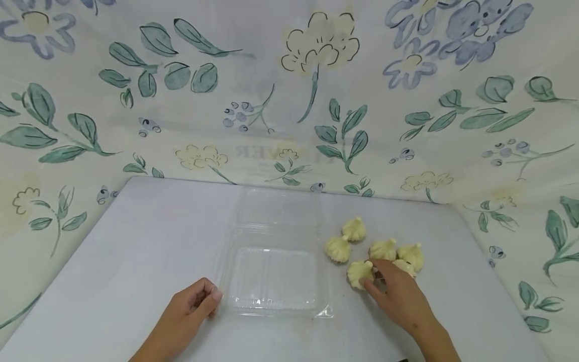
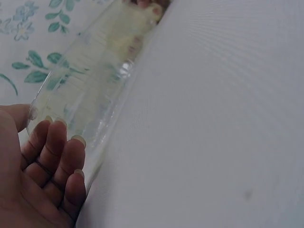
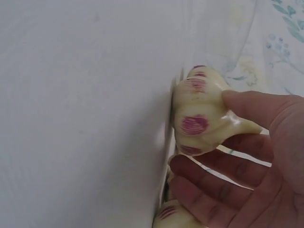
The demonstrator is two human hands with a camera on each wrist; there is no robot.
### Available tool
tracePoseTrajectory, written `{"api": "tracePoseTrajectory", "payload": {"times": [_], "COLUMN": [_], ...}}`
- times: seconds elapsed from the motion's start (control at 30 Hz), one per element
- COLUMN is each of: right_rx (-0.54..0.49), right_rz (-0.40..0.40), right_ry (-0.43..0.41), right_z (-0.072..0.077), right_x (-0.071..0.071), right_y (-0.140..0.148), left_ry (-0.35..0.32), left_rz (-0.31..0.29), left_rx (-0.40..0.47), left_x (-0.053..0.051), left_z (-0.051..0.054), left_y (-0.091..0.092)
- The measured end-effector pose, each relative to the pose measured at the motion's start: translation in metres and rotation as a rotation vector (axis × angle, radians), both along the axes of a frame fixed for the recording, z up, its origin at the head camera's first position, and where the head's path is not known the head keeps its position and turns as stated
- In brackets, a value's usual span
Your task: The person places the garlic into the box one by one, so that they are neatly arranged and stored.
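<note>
A clear plastic clamshell container [image 1: 271, 304] lies with its lid folded back in the middle of the white table. My left hand [image 1: 192, 306] pinches its near left rim between thumb and fingers; the left wrist view shows the thumb [image 2: 20, 116] at the container's edge [image 2: 92, 102]. To the right of it, my right hand [image 1: 400, 294] grips a pale garlic bulb [image 1: 359, 274] with purple streaks. In the right wrist view the thumb lies on one side of this bulb [image 3: 194, 116] and the fingers curl near its stem. The bulb appears to rest on the table.
More garlic bulbs cluster around my right hand: one at the back [image 1: 354, 230], one beside the container [image 1: 338, 249], and others to the right [image 1: 410, 256]. A floral cloth [image 1: 289, 100] rises behind the table's far edge. White tabletop [image 1: 135, 241] stretches left of the container.
</note>
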State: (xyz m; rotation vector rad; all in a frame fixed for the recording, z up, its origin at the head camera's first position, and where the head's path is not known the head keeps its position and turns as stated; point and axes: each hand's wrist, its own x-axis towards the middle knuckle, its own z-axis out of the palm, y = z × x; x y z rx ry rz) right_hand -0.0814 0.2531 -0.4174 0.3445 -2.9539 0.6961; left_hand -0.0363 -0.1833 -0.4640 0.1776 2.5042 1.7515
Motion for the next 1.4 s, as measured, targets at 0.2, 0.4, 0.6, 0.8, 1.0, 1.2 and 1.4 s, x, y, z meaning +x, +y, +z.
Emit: {"api": "tracePoseTrajectory", "payload": {"times": [0.2, 0.4, 0.6, 0.8, 1.0, 1.2, 1.4], "right_rx": [-0.003, 0.008, 0.007, 0.009, 0.019, 0.022, 0.022], "right_rz": [0.036, 0.028, 0.012, -0.009, -0.021, -0.024, -0.021], "right_ry": [0.015, -0.013, -0.026, -0.035, -0.041, -0.054, -0.055], "right_z": [-0.0041, -0.0062, -0.0090, -0.0085, -0.0092, -0.0094, -0.0098], "right_x": [-0.0061, -0.0090, -0.0086, -0.0053, -0.0025, -0.0022, -0.0028], "right_y": [-0.0011, -0.0033, -0.0045, -0.0041, -0.0033, -0.0038, -0.0046], "left_ry": [0.084, 0.129, 0.117, 0.114, 0.094, 0.099, 0.078], "left_rz": [0.015, 0.024, 0.039, 0.038, 0.031, 0.027, 0.042], "left_rx": [-0.001, -0.001, -0.019, 0.021, 0.029, 0.032, 0.029], "left_x": [0.0004, 0.0034, 0.0040, 0.0026, -0.0004, -0.0012, -0.0013], "left_z": [-0.0017, -0.0028, -0.0025, -0.0018, -0.0015, -0.0014, -0.0015], "left_y": [-0.0015, -0.0025, -0.0035, -0.0037, -0.0036, -0.0039, -0.0037]}}
